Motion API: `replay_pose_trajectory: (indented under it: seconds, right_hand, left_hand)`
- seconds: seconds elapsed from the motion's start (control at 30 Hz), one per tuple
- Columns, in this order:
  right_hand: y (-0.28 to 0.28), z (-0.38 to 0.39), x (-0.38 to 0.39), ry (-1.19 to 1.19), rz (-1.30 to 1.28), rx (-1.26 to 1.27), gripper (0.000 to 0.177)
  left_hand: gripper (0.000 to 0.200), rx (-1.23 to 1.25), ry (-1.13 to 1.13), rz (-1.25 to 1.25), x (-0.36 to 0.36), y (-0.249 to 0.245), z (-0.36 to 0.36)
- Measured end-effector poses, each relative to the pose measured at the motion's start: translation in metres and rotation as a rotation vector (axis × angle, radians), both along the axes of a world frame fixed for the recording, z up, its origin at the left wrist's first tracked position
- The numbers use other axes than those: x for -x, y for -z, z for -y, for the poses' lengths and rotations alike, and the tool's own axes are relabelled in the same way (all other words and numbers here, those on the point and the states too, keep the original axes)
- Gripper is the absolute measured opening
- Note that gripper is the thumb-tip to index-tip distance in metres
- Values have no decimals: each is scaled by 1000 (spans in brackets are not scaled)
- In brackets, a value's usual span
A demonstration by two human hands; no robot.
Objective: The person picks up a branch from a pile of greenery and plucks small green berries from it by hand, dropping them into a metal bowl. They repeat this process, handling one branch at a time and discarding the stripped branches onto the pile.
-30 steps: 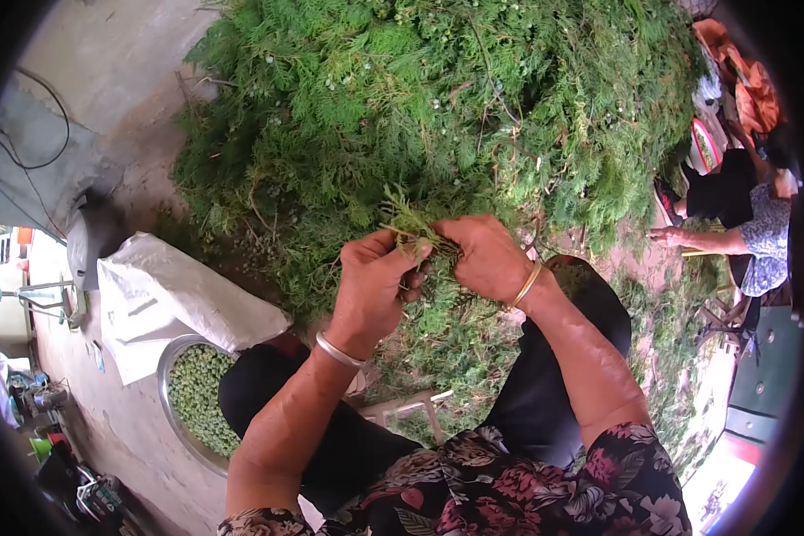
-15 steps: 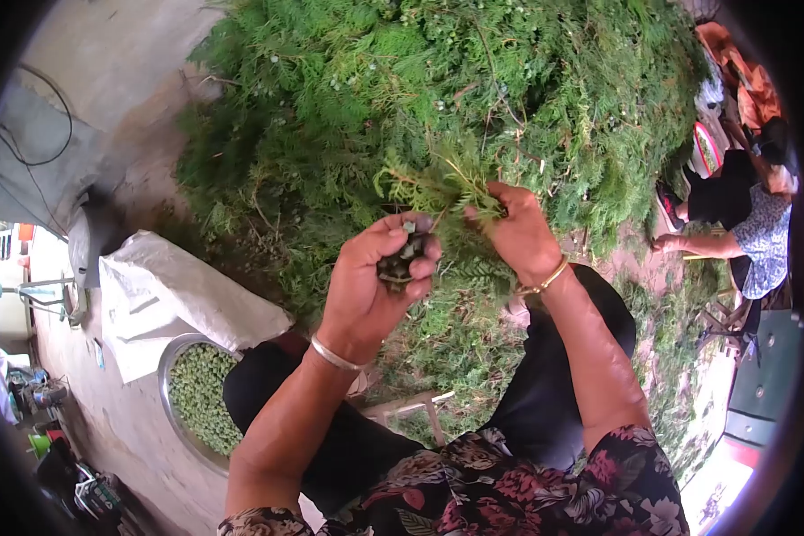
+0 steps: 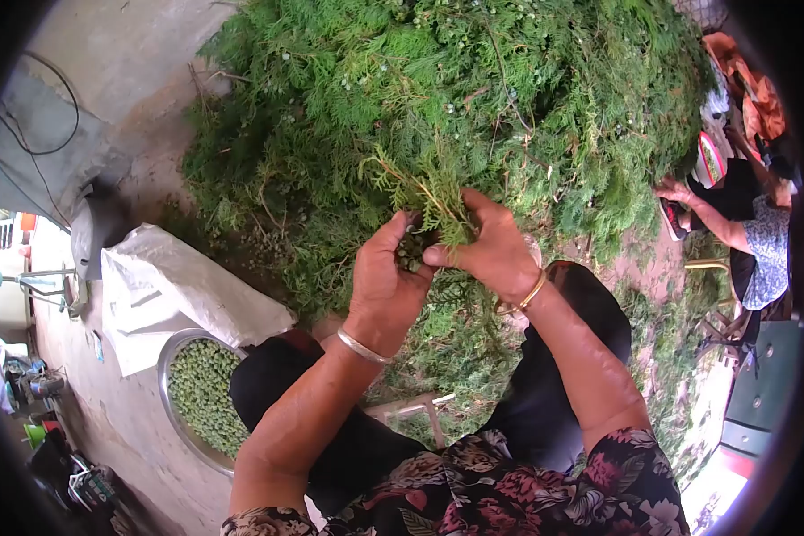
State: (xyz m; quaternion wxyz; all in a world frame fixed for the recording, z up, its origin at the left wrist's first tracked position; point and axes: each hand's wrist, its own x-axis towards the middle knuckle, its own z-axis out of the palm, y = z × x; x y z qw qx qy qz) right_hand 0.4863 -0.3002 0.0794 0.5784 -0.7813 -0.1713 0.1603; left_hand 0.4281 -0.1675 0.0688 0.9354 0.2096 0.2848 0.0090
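My left hand, with a silver bangle on its wrist, is cupped around several small green cones. Against its fingertips, my right hand grips a leafy evergreen sprig that points up and to the left. The right thumb reaches over to the cones in the left palm. Where the fingers of both hands meet, some detail is hidden. Beyond the hands rises a big heap of cut evergreen branches.
On the left, a metal bowl holds many green cones beside a white sack. Loose sprigs cover the ground between my knees, near a wooden stool frame. A co-worker sits at the right edge of the heap.
My hands have come together; the right hand moved left and its thumb now reaches the left palm. The sprig moved with it. The co-worker's arm has shifted up toward the heap.
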Motion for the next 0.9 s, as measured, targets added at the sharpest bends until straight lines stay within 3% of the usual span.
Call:
replay_pose_trajectory:
  seconds: [0.13,0.2,0.33,0.4,0.57,0.7,0.77,0.9]
  right_hand:
    - [2,-4,0,68,117,96,46]
    - [3,-3,0,163,24,-115,32]
    - [12,1,-6,161,-154,-231,24]
    - [8,3,-5,277,-189,-285,18]
    - [2,17,-17,356,-378,-258,26]
    - [6,32,-27,412,-483,-96,32]
    - [0,40,-30,211,-384,-46,39]
    - [-4,44,-29,201,-341,-2,45]
  left_hand:
    - [18,11,40,-20,2,8,0]
    - [18,16,-9,-26,2,5,2]
    - [21,78,58,29,2,2,-3]
    - [23,127,67,67,3,-1,-5]
    - [35,193,164,163,8,-12,-19]
    - [38,301,253,263,10,-11,-40]
    - [32,181,205,204,16,-20,-51]
    - [23,-114,116,250,33,-38,-109]
